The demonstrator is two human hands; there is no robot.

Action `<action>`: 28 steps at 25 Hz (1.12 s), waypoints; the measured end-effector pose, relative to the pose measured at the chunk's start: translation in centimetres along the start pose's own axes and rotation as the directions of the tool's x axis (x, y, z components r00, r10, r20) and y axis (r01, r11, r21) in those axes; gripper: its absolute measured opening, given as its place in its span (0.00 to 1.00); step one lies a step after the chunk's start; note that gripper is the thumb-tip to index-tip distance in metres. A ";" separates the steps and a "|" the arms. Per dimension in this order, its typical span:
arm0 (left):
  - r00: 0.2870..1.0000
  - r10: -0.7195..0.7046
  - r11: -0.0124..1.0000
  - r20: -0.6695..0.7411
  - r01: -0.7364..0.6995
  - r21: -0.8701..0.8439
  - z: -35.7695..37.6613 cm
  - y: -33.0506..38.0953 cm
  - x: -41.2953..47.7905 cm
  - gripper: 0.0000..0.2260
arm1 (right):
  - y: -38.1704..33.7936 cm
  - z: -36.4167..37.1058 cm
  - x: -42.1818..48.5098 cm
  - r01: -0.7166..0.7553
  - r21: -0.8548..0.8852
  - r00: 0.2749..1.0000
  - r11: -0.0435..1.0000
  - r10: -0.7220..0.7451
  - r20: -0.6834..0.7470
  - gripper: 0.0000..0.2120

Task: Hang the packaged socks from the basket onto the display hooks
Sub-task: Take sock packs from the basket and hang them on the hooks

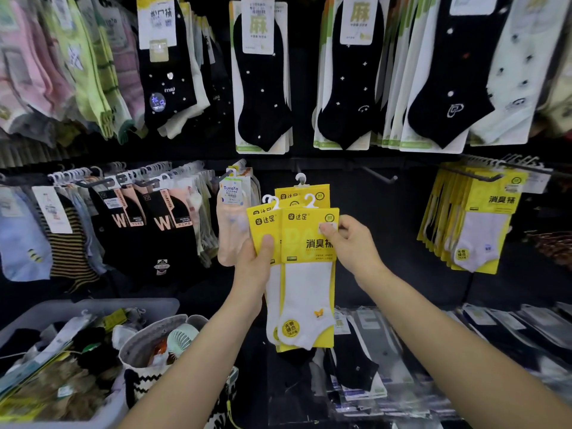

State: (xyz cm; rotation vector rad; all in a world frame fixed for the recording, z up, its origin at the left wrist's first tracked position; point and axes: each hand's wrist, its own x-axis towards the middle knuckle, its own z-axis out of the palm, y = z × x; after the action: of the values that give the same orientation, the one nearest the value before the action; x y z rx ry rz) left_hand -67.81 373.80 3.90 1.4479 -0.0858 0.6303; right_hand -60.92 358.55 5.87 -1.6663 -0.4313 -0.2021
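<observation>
In the middle of the frame, the left hand [257,258] holds a small fan of yellow card packs with white socks inside [306,243], thumb pressed on the front, fingers curled behind. The right hand [353,243] pinches the top right corner of the front pack. A big grey plastic basket [93,308] of socks sits at the lower left, and a thin black metal hook [379,176] sticks out just above the packs.

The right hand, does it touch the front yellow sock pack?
Touching. The head view shows the right hand pinching the front yellow sock pack at its upper right corner.
</observation>
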 end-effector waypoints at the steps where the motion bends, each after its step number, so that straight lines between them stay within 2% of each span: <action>1: 1.000 0.012 1.000 -0.017 -0.012 0.009 -0.2 0.2 0.1 0.18 | -0.1 -0.2 0.3 -0.011 0.033 0.999 0.999 0.012 -0.037 0.04; 2: 0.999 0.009 1.000 -0.048 -0.008 0.013 -0.4 0.3 0.2 0.20 | -0.3 -0.3 0.6 -0.019 0.069 0.996 0.997 0.024 -0.081 0.04; 5: 0.986 -0.031 0.999 -0.162 0.035 0.022 -2.1 -0.1 1.0 0.12 | -1.2 -0.8 1.9 -0.001 0.107 0.987 0.994 0.018 -0.157 0.05; 9: 0.965 -0.018 0.993 -0.260 0.047 0.105 -4.5 -0.1 1.2 0.09 | -2.0 0.3 3.4 0.042 -0.064 0.995 0.997 -0.047 -0.085 0.04; 12: 0.969 -0.003 0.991 -0.248 0.037 0.132 -5.0 0.4 1.1 0.10 | -1.8 1.5 4.1 0.004 -0.147 0.996 0.989 -0.018 -0.092 0.05; 14: 0.972 -0.025 0.989 -0.234 0.059 0.139 -4.7 0.6 1.0 0.10 | -1.5 1.7 4.4 -0.034 -0.208 0.992 0.978 0.008 -0.125 0.09; 16: 0.976 -0.025 0.989 -0.218 0.056 0.139 -4.1 0.8 0.8 0.11 | -1.4 1.6 3.9 -0.025 -0.263 0.973 0.964 -0.036 -0.226 0.13; 18: 0.982 -0.007 0.992 -0.188 0.031 0.122 -3.5 0.9 0.6 0.13 | -1.2 1.7 2.5 0.063 -0.213 0.952 0.975 -0.123 -0.281 0.12; 20: 0.986 0.016 0.990 -0.167 0.007 0.137 -2.7 0.7 0.3 0.13 | -0.9 2.4 0.7 0.120 -0.136 0.980 0.984 -0.138 -0.140 0.10; 22: 0.991 0.051 0.989 -0.120 -0.034 0.141 -1.6 0.7 -0.1 0.13 | -0.5 3.0 -0.7 0.131 -0.176 0.991 0.976 -0.130 0.019 0.09; 23: 0.994 0.059 0.990 -0.095 -0.047 0.133 -0.9 0.9 -0.3 0.17 | -0.4 3.1 -0.9 0.142 -0.186 0.990 0.972 -0.136 0.042 0.09; 28: 0.991 0.120 0.987 -0.051 -0.114 0.114 0.2 1.5 -0.5 0.25 | 0.2 1.6 -0.4 0.065 -0.067 0.996 0.996 -0.069 -0.056 0.03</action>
State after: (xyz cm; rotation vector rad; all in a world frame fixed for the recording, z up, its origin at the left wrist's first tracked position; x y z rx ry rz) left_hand -68.82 373.47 5.06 1.5385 -0.0925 0.7831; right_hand -61.43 360.02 5.34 -1.7061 -0.4413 -0.3166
